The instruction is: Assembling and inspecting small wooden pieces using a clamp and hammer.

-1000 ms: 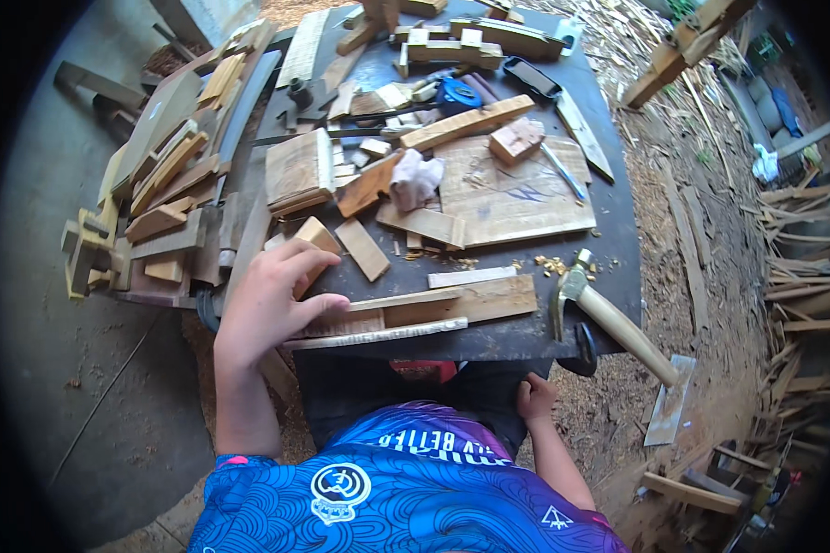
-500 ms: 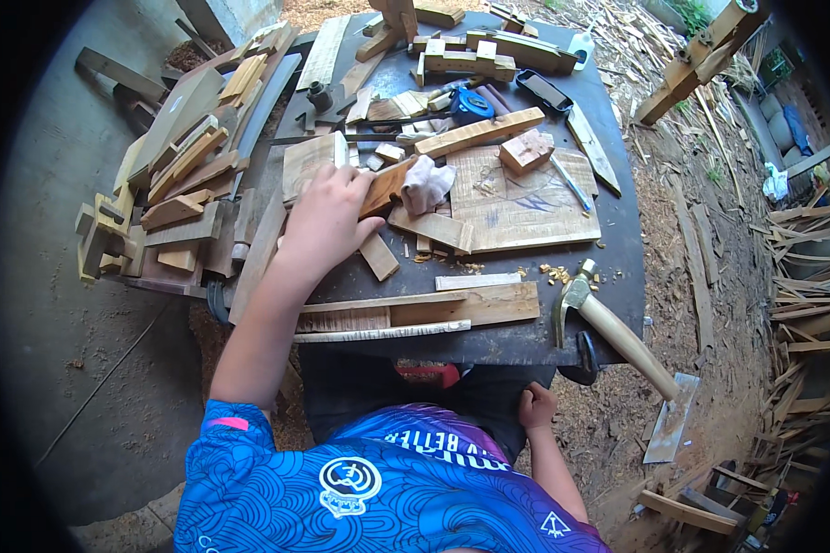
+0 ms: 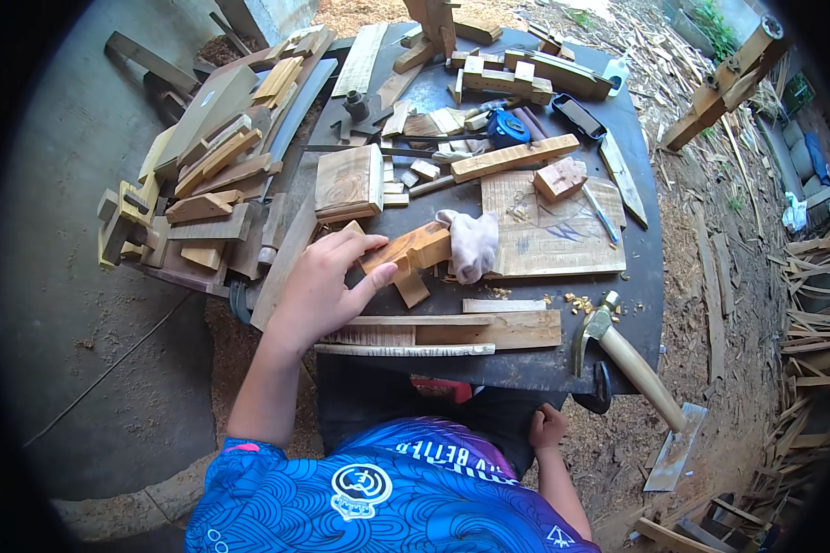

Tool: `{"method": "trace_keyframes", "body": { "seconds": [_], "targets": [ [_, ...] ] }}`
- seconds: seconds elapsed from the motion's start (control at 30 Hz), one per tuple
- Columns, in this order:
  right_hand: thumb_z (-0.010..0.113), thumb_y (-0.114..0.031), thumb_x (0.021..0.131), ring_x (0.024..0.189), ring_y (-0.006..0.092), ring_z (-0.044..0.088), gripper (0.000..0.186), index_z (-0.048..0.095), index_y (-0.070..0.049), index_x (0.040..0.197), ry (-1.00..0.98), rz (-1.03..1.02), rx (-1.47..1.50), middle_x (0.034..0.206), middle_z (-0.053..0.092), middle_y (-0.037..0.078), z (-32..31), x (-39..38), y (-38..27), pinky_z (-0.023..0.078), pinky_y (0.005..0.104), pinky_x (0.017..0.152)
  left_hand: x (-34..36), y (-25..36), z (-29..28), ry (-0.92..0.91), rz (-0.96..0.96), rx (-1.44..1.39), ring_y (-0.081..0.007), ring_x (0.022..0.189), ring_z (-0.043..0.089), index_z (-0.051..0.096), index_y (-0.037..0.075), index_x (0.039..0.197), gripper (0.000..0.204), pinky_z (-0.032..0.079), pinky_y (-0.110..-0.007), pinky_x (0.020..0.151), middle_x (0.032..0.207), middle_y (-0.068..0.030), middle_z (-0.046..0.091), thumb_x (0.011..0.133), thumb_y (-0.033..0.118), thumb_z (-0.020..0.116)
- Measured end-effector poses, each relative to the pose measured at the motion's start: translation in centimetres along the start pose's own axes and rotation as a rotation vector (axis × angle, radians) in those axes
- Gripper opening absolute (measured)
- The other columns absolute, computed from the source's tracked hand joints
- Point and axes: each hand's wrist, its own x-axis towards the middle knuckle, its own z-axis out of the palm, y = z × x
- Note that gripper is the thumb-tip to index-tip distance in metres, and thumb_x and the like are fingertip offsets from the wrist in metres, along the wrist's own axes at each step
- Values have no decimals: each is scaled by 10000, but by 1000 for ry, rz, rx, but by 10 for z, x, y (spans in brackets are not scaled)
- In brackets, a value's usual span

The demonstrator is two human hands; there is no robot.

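Note:
My left hand (image 3: 327,286) grips the near left end of a brown, notched wooden block (image 3: 415,247), thumb on the near side and fingers over the far side. Against the block's right end hangs a crumpled whitish cloth (image 3: 473,244). Beneath the block, a small wooden offcut (image 3: 412,289) shows in part. Just beyond my left hand sits a thick square wood block (image 3: 349,182). My right hand (image 3: 549,429) is curled closed on my lap, with nothing seen in it.
A claw hammer (image 3: 629,355) lies at the right front edge, its handle overhanging. Long strips (image 3: 489,329) lie along the front. A marked board (image 3: 553,235) bears a small block (image 3: 559,179) and pen (image 3: 601,217). Farther back are a blue tape measure (image 3: 507,127) and stacked wood (image 3: 217,161).
My left hand has drawn the notched block and cloth nearer and slightly right, uncovering the square block. The whole view has shifted a little. My right hand stays on my lap.

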Motion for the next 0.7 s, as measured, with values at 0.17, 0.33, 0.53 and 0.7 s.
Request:
{"method": "trace_keyframes", "body": {
  "seconds": [0.17, 0.33, 0.53, 0.7],
  "targets": [
    [585, -194, 814, 538, 381, 602, 199, 584, -57, 670, 11, -14, -30, 578, 517, 188, 1, 1, 0, 447, 447, 523, 0, -12, 6, -28, -3, 8, -350, 1109, 686, 718, 8, 1252, 389, 533, -424, 954, 1165, -179, 728, 1011, 312, 680],
    [590, -214, 812, 554, 391, 614, 197, 607, -72, 676, 21, 0, -59, 591, 546, 187, 0, -1, 0, 463, 456, 530, 6, -8, 8, -87, 34, 68, -364, 1060, 672, 722, 14, 1267, 382, 528, -443, 951, 1114, -181, 730, 1009, 292, 678],
    [597, -192, 811, 584, 398, 637, 168, 623, -80, 689, 2, 12, -67, 622, 580, 194, -4, 0, -10, 487, 472, 547, 6, -11, 16, -70, 119, 141, -332, 997, 667, 742, 27, 1234, 359, 535, -437, 898, 1016, -148, 748, 1001, 294, 683],
    [586, -184, 818, 525, 372, 617, 195, 630, -50, 684, 41, -23, -36, 583, 552, 200, -3, 1, -12, 464, 446, 523, 3, -11, 17, -49, 103, 146, -324, 1024, 673, 745, 46, 1255, 393, 539, -428, 908, 1035, -148, 753, 981, 326, 712]
  ]
}}
